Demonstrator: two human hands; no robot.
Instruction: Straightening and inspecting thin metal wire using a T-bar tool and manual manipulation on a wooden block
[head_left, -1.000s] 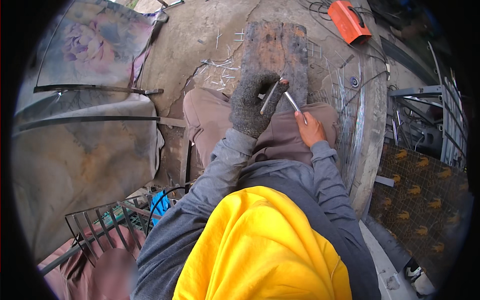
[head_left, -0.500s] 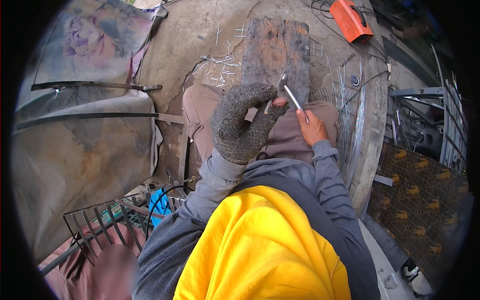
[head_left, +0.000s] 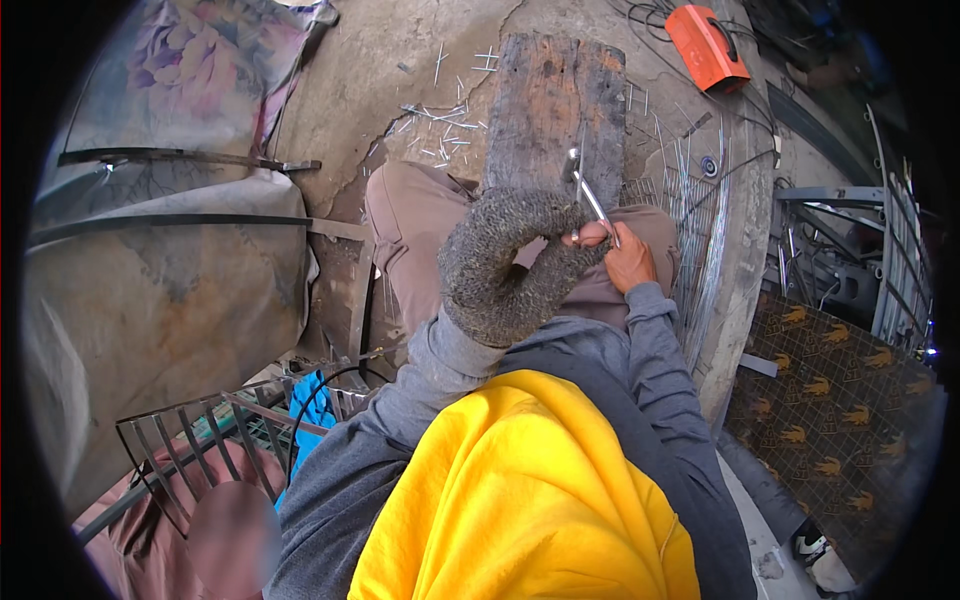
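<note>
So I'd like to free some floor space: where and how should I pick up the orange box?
I'd grip the orange box by the middle of its black handle, reaching down from above. The handle lies lengthwise along the box's upward-facing side and seems raised enough for fingers, while the smooth casing looks harder to hold.

left grip [head_left: 488, 268] gloved, curled | right grip [head_left: 631, 262] bare, holding metal tool [head_left: 593, 201] | wooden plank [head_left: 555, 100] ahead
</note>
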